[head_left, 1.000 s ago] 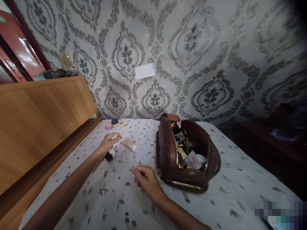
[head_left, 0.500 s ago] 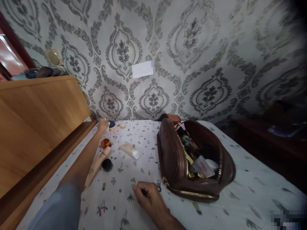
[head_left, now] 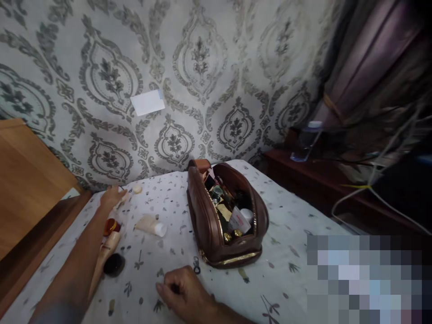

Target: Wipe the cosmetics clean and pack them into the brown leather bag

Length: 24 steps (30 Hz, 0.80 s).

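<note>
My left hand [head_left: 111,197] reaches to the far left of the bed by the wall, fingers curled over a small white item [head_left: 121,201] that peeks out beneath them. A small cream jar [head_left: 137,189] lies just right of it. Beside my forearm lie an orange-capped tube [head_left: 107,245], a dark round jar [head_left: 114,264] and a cream tube [head_left: 150,225]. My right hand [head_left: 184,292] rests on the sheet as a loose fist, close to the zip pull [head_left: 196,265] of an open brown toiletry bag [head_left: 205,220] filled with several cosmetics.
A wooden headboard [head_left: 27,180] runs along the left. A dark wooden side table [head_left: 320,180] with a plastic bottle [head_left: 305,141] and cables stands right of the bed, under a curtain. A white card [head_left: 147,102] is stuck on the patterned wall.
My left hand has gone from the tubes to the small jars by the wall and stays there. My view has swung right, showing the side table. My right fist has barely moved.
</note>
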Each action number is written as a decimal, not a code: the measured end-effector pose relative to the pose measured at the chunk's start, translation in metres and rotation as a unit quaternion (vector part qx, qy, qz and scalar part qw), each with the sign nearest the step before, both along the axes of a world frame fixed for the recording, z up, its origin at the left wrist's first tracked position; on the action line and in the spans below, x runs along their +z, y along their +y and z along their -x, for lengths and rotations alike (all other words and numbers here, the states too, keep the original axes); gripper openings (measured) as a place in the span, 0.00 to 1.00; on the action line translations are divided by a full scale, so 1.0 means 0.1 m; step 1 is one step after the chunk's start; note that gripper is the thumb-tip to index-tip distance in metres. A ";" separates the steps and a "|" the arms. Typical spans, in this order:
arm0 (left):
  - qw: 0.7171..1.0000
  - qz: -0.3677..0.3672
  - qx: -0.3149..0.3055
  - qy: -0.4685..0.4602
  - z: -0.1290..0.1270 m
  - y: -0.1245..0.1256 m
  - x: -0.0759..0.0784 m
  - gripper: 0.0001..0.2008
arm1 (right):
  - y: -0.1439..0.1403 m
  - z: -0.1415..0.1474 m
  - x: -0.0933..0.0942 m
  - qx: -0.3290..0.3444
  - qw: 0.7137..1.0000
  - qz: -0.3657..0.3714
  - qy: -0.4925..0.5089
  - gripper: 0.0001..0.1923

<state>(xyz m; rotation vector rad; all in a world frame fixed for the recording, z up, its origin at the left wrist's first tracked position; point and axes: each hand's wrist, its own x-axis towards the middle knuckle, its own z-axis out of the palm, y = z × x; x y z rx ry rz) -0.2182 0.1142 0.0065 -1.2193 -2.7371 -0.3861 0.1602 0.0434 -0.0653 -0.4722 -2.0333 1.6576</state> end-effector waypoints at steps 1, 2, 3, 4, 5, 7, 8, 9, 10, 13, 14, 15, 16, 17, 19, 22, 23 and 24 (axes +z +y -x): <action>1.000 0.003 0.002 0.009 -0.04 0.00 0.02 0.19 | 0.00 0.00 0.01 0.003 1.000 0.007 0.003 0.19; 1.000 0.005 0.003 0.019 -0.08 -0.01 0.04 0.21 | 0.00 -0.01 0.02 0.004 1.000 0.011 0.004 0.19; 1.000 0.004 0.003 0.029 -0.13 -0.02 0.07 0.22 | 0.00 -0.01 0.03 0.000 1.000 0.013 0.004 0.18; 0.999 0.001 -0.005 0.038 -0.19 -0.03 0.12 0.23 | 0.00 -0.02 0.04 -0.008 1.000 0.014 0.004 0.18; 0.999 -0.004 -0.019 0.045 -0.27 -0.06 0.16 0.24 | -0.01 -0.02 0.05 -0.023 1.000 0.016 0.004 0.17; 0.996 -0.031 -0.071 0.047 -0.49 -0.16 0.27 0.23 | -0.02 -0.04 0.06 -0.065 0.998 0.024 0.011 0.09; 0.992 -0.053 -0.110 0.040 -0.64 -0.25 0.32 0.22 | -0.03 -0.04 0.06 -0.084 0.996 0.031 0.019 0.01; 0.985 -0.083 -0.151 0.024 -0.82 -0.36 0.37 0.21 | -0.03 -0.05 0.05 -0.098 0.994 0.039 0.028 0.11; 0.975 -0.113 -0.192 0.005 -1.02 -0.50 0.40 0.21 | -0.04 -0.05 0.05 -0.105 0.993 0.048 0.038 0.22; 0.951 -0.112 -0.279 -0.068 -1.76 -0.98 0.43 0.21 | -0.05 -0.06 0.05 -0.094 0.991 0.070 0.059 0.45; 0.948 -0.100 -0.289 -0.085 -2.00 -1.13 0.42 0.20 | -0.05 -0.07 0.05 -0.090 0.992 0.066 0.066 0.49; 0.944 -0.082 -0.302 -0.103 -2.24 -1.26 0.39 0.19 | -0.05 -0.08 0.06 -0.089 0.992 0.052 0.076 0.50; 0.942 -0.083 -0.303 -0.117 -2.45 -1.37 0.36 0.18 | -0.05 -0.09 0.07 -0.091 0.992 0.029 0.088 0.51; 0.937 -0.086 -0.308 -0.139 -2.64 -1.45 0.33 0.17 | -0.05 -0.11 0.08 -0.095 0.990 0.001 0.100 0.49; 0.933 -0.082 -0.303 -0.178 -2.91 -1.54 0.25 0.14 | -0.06 -0.18 0.08 -0.100 0.987 -0.055 0.111 0.42; 0.927 -0.099 -0.297 -0.205 -3.12 -1.55 0.15 0.11 | -0.12 -0.33 0.04 -0.118 0.983 -0.099 0.098 0.28; 0.926 -0.109 -0.295 -0.211 -3.15 -1.53 0.13 0.10 | -0.14 -0.38 0.02 -0.129 0.981 -0.108 0.092 0.25; 0.924 -0.122 -0.290 -0.220 -3.16 -1.51 0.12 0.11 | -0.17 -0.43 0.01 -0.135 0.980 -0.115 0.088 0.24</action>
